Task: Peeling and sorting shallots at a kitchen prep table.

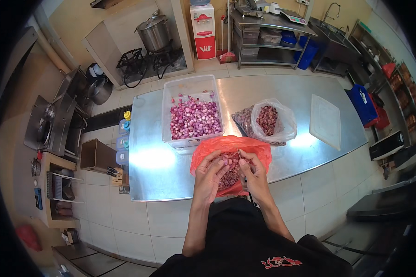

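Note:
My left hand (208, 175) holds a small shallot (225, 160) at its fingertips. In my right hand (256, 176) is a small knife (239, 153), its thin blade pointing up beside the shallot; the handle is mostly hidden by my fingers. Both hands are over an open red plastic bag (198, 160) with reddish-brown shallot skins (228, 178) inside. Beyond it, a translucent plastic box (189, 83) holds many pink-purple peeled shallots (194, 119). To the box's right, a transparent plastic bag (287, 125) stands open, with brownish-red unpeeled shallots (267, 120) in it.
The bags and box rest on a stainless steel table (159, 180). A translucent lid (326, 121) lies at its right end. Lidded containers (122, 143) and a knife block (117, 177) are by the left edge. A stockpot (153, 33) stands on the stove behind.

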Demonstrator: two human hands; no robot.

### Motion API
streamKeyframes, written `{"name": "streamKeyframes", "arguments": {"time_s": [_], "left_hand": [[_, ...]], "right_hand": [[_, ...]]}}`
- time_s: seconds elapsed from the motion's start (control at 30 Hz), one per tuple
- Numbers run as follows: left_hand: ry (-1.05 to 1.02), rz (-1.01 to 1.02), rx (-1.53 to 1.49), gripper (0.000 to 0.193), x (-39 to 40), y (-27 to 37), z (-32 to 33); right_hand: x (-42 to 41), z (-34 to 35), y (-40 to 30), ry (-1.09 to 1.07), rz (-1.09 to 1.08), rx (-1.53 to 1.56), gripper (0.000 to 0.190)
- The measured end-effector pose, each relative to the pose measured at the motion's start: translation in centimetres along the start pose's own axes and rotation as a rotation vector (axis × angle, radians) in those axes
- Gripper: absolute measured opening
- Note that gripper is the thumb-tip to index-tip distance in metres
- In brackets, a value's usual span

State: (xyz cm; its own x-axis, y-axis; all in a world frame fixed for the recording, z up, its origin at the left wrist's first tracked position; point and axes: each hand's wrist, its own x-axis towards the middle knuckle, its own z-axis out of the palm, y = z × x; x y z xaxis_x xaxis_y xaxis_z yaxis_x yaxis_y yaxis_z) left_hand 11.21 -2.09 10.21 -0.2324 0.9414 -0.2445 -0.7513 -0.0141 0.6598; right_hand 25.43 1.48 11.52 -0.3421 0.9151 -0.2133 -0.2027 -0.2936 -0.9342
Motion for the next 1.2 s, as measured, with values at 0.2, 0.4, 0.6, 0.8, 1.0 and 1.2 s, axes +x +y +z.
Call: {"name": "streamKeyframes", "arguments": {"time_s": [0.2,0.4,0.6,0.8,1.0,1.2], "left_hand": [[0.043,0.062,0.004,0.029,0.0,0.2,0.2],[0.054,0.125,0.037,0.024,0.3,0.1,0.5],[0.060,0.153,0.099,0.024,0.1,0.2,0.6],[0.114,0.158,0.121,0.024,-0.3,0.1,0.8],[0.110,0.195,0.178,0.024,-0.6,0.5,1.5],[0.125,0.262,0.219,0.023,-0.8,0.6,1.4]], "right_hand": [[0.3,-0.7,0.6,-0.041,-0.044,-0.205,0.033],[-0.2,-0.4,-0.5,0.026,-0.004,-0.203,0.034],[0.8,-2.2,1.5,-0.155,-0.214,-0.494,0.042],[-0.7,-0.7,-1.7,-0.223,-0.092,-0.352,0.042],[-0.2,-0.1,-1.5,-0.300,-0.216,-0.385,0.043],[-0.4,0.1,-1.6,-0.310,-0.241,-0.443,0.040]]}}
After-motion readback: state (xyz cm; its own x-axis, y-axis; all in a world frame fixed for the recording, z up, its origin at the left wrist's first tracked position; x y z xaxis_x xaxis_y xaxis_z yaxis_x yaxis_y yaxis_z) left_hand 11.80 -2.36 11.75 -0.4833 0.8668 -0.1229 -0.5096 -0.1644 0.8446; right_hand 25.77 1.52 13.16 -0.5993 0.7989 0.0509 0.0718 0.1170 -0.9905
